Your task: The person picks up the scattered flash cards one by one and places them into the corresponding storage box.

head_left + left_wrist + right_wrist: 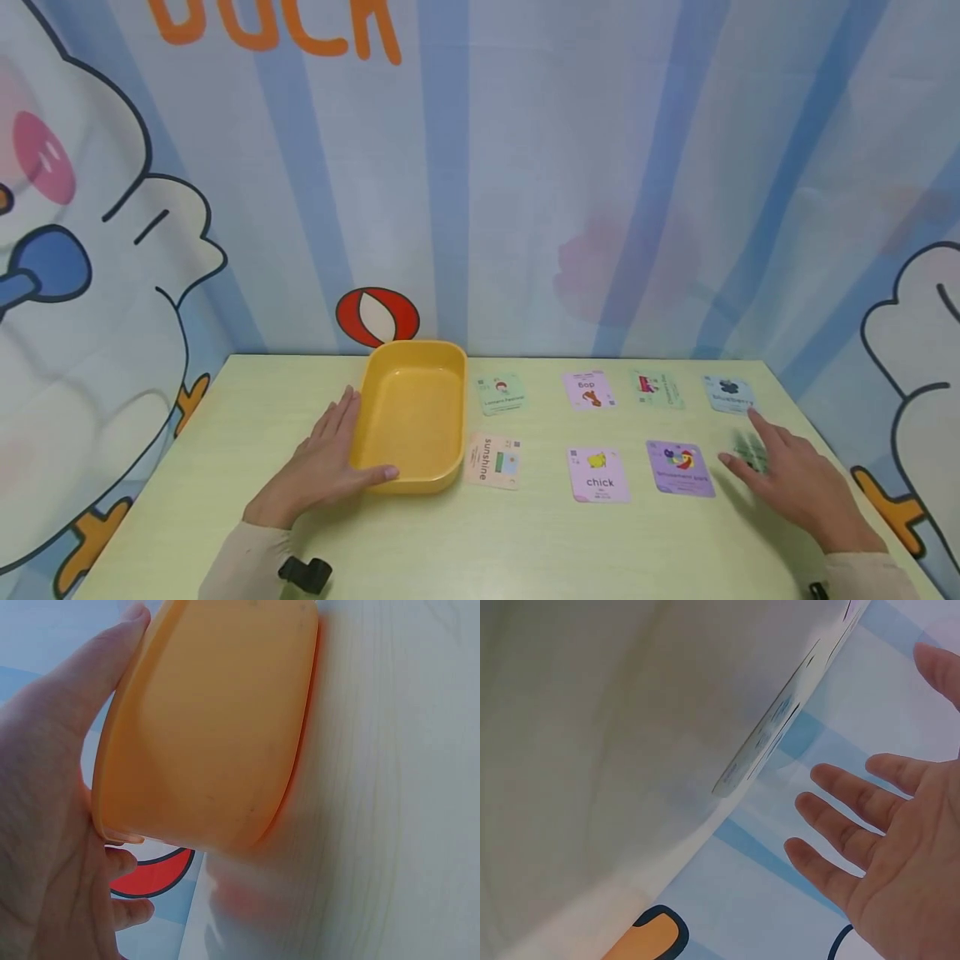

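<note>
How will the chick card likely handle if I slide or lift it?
The chick card looks thin, so it is probably light. Lying flat against the table, it may be hard to get a fingernail under, but seems unlikely to roll or tip.

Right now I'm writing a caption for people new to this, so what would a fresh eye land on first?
The yellow tray probably draws the eye first, just left of the picture cards, with the left grip touching its side. Next come the cards, spread in two rough rows, with the right grip near the rightmost ones. Big orange letters stand at the upper left of the striped backdrop.
</note>
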`<state>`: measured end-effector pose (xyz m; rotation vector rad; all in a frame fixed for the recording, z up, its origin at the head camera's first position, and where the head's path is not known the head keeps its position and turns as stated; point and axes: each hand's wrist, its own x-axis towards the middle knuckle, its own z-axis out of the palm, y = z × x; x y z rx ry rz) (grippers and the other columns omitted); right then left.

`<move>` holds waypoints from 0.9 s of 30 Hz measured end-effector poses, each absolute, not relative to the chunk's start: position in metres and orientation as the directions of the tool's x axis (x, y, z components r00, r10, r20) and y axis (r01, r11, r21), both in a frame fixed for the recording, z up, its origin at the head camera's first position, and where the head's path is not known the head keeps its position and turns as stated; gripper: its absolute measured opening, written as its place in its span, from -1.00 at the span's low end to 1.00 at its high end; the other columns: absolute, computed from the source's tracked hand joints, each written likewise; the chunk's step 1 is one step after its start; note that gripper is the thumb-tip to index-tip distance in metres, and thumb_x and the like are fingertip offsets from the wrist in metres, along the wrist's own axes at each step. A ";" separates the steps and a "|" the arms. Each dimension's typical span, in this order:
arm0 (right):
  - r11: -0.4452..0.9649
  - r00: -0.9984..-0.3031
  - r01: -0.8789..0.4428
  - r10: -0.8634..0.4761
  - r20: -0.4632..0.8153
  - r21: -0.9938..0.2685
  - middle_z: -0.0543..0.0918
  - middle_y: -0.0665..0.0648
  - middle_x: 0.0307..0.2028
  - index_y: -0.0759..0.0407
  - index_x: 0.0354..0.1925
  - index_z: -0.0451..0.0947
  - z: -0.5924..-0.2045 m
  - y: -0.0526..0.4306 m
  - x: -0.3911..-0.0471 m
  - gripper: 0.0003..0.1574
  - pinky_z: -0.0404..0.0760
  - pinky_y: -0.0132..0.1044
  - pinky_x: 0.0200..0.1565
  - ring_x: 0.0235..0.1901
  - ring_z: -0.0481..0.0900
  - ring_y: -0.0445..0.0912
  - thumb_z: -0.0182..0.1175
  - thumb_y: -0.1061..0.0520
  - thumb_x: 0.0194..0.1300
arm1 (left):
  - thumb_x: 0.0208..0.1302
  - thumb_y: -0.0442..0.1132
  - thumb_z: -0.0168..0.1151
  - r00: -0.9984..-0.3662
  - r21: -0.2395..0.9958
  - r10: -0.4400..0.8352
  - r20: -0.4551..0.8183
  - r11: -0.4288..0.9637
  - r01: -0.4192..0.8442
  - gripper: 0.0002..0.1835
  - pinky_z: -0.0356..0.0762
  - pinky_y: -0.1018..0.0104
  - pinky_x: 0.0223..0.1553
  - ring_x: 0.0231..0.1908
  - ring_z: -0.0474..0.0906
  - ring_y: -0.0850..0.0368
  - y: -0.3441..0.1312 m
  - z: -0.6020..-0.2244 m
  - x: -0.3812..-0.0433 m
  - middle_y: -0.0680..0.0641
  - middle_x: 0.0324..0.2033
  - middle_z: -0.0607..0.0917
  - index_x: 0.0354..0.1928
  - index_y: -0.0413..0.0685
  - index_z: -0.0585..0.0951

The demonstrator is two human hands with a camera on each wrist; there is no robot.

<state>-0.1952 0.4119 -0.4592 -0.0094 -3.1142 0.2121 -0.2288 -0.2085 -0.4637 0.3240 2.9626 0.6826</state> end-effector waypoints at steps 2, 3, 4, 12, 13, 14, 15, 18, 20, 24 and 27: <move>0.992 -1.000 0.006 0.006 0.006 -0.129 0.31 0.72 0.27 0.49 0.51 0.01 -0.459 0.412 -0.196 0.32 0.47 0.46 -0.04 0.12 0.38 0.61 0.05 -0.54 0.35 | 0.04 0.57 0.22 -0.974 0.443 0.224 -0.031 0.877 0.187 0.41 0.01 -0.59 0.32 0.55 -0.19 -0.39 -0.208 -0.464 -0.228 -0.23 0.62 -0.19 0.62 -0.15 -0.23; 0.992 -1.000 0.005 0.005 0.000 -0.127 0.31 0.72 0.26 0.49 0.51 0.01 -0.458 0.413 -0.197 0.32 0.48 0.45 -0.05 0.11 0.39 0.61 0.06 -0.54 0.35 | 0.05 0.57 0.22 -0.974 0.445 0.224 -0.030 0.876 0.188 0.41 0.01 -0.59 0.32 0.55 -0.19 -0.39 -0.208 -0.463 -0.228 -0.23 0.62 -0.19 0.62 -0.15 -0.23; 0.992 -1.000 0.003 0.002 -0.004 -0.123 0.32 0.72 0.26 0.50 0.50 0.02 -0.458 0.413 -0.197 0.32 0.49 0.45 -0.05 0.11 0.40 0.61 0.06 -0.54 0.35 | 0.05 0.57 0.22 -0.974 0.445 0.224 -0.029 0.875 0.188 0.41 0.01 -0.58 0.32 0.55 -0.19 -0.39 -0.208 -0.463 -0.228 -0.23 0.62 -0.19 0.62 -0.14 -0.23; 0.995 -0.998 -0.020 -0.026 -0.056 -0.096 0.34 0.72 0.25 0.52 0.47 0.08 -0.457 0.419 -0.202 0.35 0.53 0.41 -0.09 0.09 0.43 0.60 0.07 -0.56 0.31 | 0.06 0.56 0.23 -0.972 0.446 0.233 -0.021 0.873 0.199 0.40 0.03 -0.56 0.34 0.56 -0.19 -0.38 -0.209 -0.465 -0.228 -0.23 0.62 -0.19 0.62 -0.16 -0.23; 0.995 -0.997 -0.019 -0.026 -0.067 -0.096 0.33 0.72 0.25 0.52 0.47 0.09 -0.457 0.420 -0.202 0.35 0.52 0.42 -0.09 0.10 0.43 0.61 0.08 -0.57 0.30 | 0.06 0.56 0.23 -0.972 0.446 0.235 -0.022 0.872 0.201 0.40 0.03 -0.55 0.34 0.56 -0.19 -0.38 -0.209 -0.465 -0.229 -0.23 0.62 -0.19 0.62 -0.17 -0.23; 0.995 -0.997 -0.019 -0.027 -0.078 -0.098 0.33 0.73 0.25 0.52 0.47 0.09 -0.457 0.421 -0.202 0.36 0.52 0.42 -0.08 0.10 0.42 0.61 0.08 -0.58 0.29 | 0.06 0.56 0.23 -0.971 0.446 0.237 -0.023 0.872 0.202 0.40 0.04 -0.55 0.34 0.56 -0.19 -0.38 -0.209 -0.466 -0.229 -0.23 0.62 -0.19 0.62 -0.17 -0.23; 0.995 -0.995 -0.017 -0.027 -0.091 -0.103 0.32 0.73 0.26 0.52 0.47 0.09 -0.457 0.422 -0.203 0.38 0.51 0.43 -0.07 0.12 0.40 0.62 0.09 -0.59 0.28 | 0.06 0.56 0.23 -0.971 0.446 0.239 -0.024 0.871 0.204 0.40 0.04 -0.55 0.34 0.56 -0.19 -0.38 -0.208 -0.466 -0.229 -0.23 0.62 -0.19 0.62 -0.17 -0.23; 0.993 -0.993 -0.014 -0.028 -0.116 -0.117 0.31 0.72 0.27 0.52 0.47 0.10 -0.458 0.423 -0.202 0.41 0.47 0.46 -0.02 0.16 0.36 0.62 0.11 -0.62 0.23 | 0.06 0.57 0.22 -0.970 0.451 0.242 -0.028 0.869 0.203 0.41 0.03 -0.54 0.35 0.56 -0.20 -0.38 -0.208 -0.466 -0.229 -0.23 0.62 -0.19 0.62 -0.18 -0.23; 0.992 -0.992 -0.013 -0.029 -0.126 -0.123 0.30 0.72 0.28 0.52 0.46 0.11 -0.458 0.424 -0.201 0.44 0.46 0.47 0.00 0.18 0.34 0.62 0.12 -0.63 0.20 | 0.05 0.57 0.23 -0.969 0.459 0.243 -0.033 0.865 0.201 0.42 0.01 -0.54 0.36 0.56 -0.21 -0.39 -0.207 -0.465 -0.230 -0.23 0.62 -0.20 0.62 -0.17 -0.23; 0.991 -0.991 -0.027 -0.043 -0.129 -0.129 0.31 0.73 0.27 0.52 0.46 0.12 -0.457 0.426 -0.201 0.45 0.48 0.45 -0.02 0.17 0.36 0.61 0.17 -0.62 0.17 | 0.05 0.59 0.21 -0.967 0.461 0.251 -0.035 0.863 0.207 0.42 -0.01 -0.52 0.37 0.55 -0.21 -0.39 -0.207 -0.464 -0.230 -0.25 0.62 -0.20 0.61 -0.19 -0.24; 0.990 -0.988 -0.034 -0.054 -0.143 -0.137 0.32 0.72 0.26 0.52 0.45 0.14 -0.455 0.427 -0.205 0.42 0.50 0.44 -0.02 0.16 0.38 0.60 0.22 -0.59 0.16 | 0.03 0.61 0.19 -0.968 0.456 0.246 -0.042 0.867 0.200 0.44 -0.01 -0.52 0.38 0.55 -0.22 -0.39 -0.208 -0.464 -0.230 -0.26 0.61 -0.21 0.61 -0.21 -0.25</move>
